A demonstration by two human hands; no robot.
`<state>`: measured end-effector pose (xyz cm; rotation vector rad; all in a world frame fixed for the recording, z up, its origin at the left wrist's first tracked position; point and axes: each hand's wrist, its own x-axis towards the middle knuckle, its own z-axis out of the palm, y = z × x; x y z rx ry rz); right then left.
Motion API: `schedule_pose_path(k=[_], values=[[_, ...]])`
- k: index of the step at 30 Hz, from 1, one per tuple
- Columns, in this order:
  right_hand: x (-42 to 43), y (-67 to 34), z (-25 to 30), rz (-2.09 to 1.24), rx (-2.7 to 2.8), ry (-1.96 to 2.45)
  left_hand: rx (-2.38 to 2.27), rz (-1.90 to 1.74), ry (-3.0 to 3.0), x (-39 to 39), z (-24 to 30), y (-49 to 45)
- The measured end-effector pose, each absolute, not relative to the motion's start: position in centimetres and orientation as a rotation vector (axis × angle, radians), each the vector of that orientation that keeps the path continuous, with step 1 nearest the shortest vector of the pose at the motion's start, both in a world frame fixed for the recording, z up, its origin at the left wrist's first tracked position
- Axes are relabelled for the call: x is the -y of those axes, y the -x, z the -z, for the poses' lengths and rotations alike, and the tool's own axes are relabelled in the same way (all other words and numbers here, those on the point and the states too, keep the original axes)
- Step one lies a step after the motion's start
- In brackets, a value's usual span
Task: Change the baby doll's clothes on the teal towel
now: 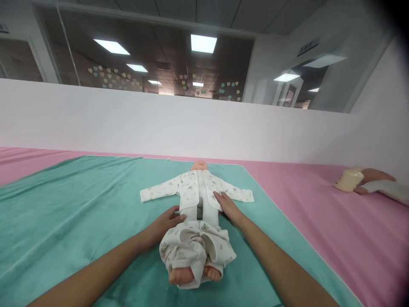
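Note:
A baby doll (pixel 197 200) lies on its back on a teal blanket (pixel 79 213), head away from me, bare feet (pixel 193 274) toward me. It wears a white printed top with sleeves spread wide; printed trousers (pixel 196 247) are bunched around its legs. My left hand (pixel 166 221) rests against the doll's left side at the waist, fingers together and curled lightly on the cloth. My right hand (pixel 226 204) lies flat, fingers stretched out, on the open flap of the top at the doll's other side.
The blanket lies on a pink padded surface (pixel 319 213) backed by a white wall. At the far right another person's hand (pixel 372 177) holds a cream bottle (pixel 349 180) on the pink surface. Glass windows run above the wall.

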<state>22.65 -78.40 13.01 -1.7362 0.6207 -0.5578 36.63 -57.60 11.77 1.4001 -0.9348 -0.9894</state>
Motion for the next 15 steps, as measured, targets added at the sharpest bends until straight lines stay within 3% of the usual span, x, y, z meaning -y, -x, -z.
schedule_pose_path(k=[8, 15], values=[[80.8, -21.4, -14.1, 0.921, -0.688, 2.139, 1.101, 0.183, -1.698, 57.7, -11.9, -38.2], [76.3, -22.0, -14.8, 0.606, -0.46, 2.519, 1.328, -0.21, -1.905, 63.2, -12.7, -37.8]])
